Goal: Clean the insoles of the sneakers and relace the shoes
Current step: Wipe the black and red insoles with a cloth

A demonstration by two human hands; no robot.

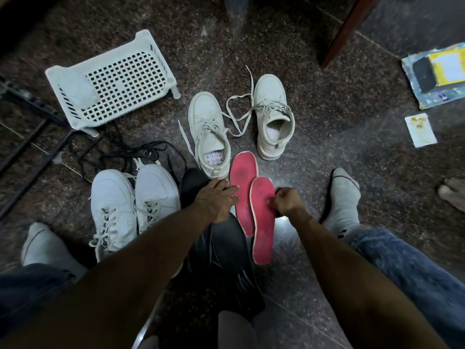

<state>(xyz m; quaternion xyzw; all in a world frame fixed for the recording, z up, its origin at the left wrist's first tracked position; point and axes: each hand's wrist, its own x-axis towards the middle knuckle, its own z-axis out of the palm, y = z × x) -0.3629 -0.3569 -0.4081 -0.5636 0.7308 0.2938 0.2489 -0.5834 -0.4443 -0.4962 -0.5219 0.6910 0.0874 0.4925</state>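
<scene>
Dark speckled floor [327, 147], white perforated rack [113, 79] far beyond the fingers, beige sneakers [208, 132] just past them, red insoles [261, 217] overlapping, right hand [286, 201] pinching the nearer one's edge, fingertips hidden, left hand [217, 197] flat on black insoles [226, 235], partly covered by forearm

My left hand [218, 199] covers the near end of the far red insole [243, 187] and pt of the black insoles [226, 238]; can't tell how many black ones are stacked. My right hand [285, 201] hides whatever my fingers pinch at the near red insole [263, 217] edge. Black laces [130, 152] run behind the white sneakers [133, 205], ends lost. Bare foot [453, 195] cut off at rt edge. Packet [437, 74] print too blurred to read. Clear lump on the white rack [113, 79]: can't ID.
</scene>
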